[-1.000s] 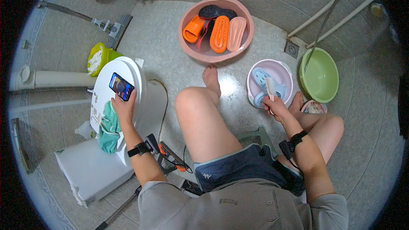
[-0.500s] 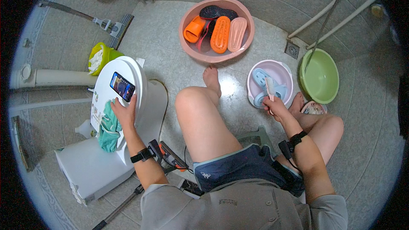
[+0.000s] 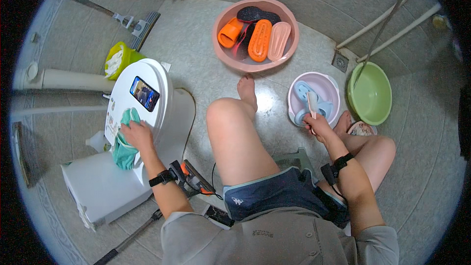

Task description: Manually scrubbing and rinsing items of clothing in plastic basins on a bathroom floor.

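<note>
On the white toilet lid (image 3: 161, 79) my left hand (image 3: 139, 136) rests on a crumpled green cloth (image 3: 125, 155), its fingers curled into the fabric. A phone (image 3: 144, 93) with a lit screen lies on the lid just beyond that hand. My right hand (image 3: 320, 126) is closed round the pale pink handle of a brush (image 3: 312, 102), which points away from me over a small lilac basin (image 3: 337, 91). Light blue slippers (image 3: 305, 90) lie inside this basin, partly under the brush. Whether the bristles touch them, I cannot tell.
A larger pink basin (image 3: 219, 55) holds orange, pink and black footwear. On the right stand a green basin (image 3: 377, 95) and a small bowl (image 3: 362, 128). A yellow-green bin (image 3: 124, 58) and a squeegee mop (image 3: 142, 29) are at the left wall.
My left hand has drawn back from beside the phone onto the green cloth. My right hand still holds the brush over the lilac basin. The whole view has shifted slightly.
</note>
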A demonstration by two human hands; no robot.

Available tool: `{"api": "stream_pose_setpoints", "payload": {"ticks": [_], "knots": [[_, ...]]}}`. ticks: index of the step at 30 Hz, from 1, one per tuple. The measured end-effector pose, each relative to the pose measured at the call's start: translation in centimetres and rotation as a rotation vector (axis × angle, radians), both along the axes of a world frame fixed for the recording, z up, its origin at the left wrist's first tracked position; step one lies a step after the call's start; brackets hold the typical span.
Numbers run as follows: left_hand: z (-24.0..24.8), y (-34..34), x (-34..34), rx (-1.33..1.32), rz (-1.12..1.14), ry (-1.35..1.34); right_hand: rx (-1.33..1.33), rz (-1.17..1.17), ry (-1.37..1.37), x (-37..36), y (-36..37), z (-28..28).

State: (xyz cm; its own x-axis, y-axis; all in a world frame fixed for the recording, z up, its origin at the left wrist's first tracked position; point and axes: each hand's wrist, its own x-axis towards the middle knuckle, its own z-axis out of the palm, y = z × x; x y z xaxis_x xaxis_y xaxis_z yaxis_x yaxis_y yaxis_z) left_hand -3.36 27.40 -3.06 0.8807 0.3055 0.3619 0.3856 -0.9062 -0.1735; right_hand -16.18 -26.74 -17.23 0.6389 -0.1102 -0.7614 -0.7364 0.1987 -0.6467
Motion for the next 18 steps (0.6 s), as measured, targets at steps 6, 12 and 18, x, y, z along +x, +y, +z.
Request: {"api": "stream_pose_setpoints", "payload": {"ticks": [6,12,18], "knots": [[-0.1,2.6,-0.6,0.172,0.014,0.019,0.029,-0.018,-0.004,0.2,0.4,0.4],[0.1,2.8,-0.7,0.133,-0.022,-0.046,0.018,-0.015,-0.026,0.0,0.5,0.2],[1.5,0.6,-1.3,0.091,0.075,0.016,0.005,-0.011,-0.028,0.1,0.6,0.0]]}}
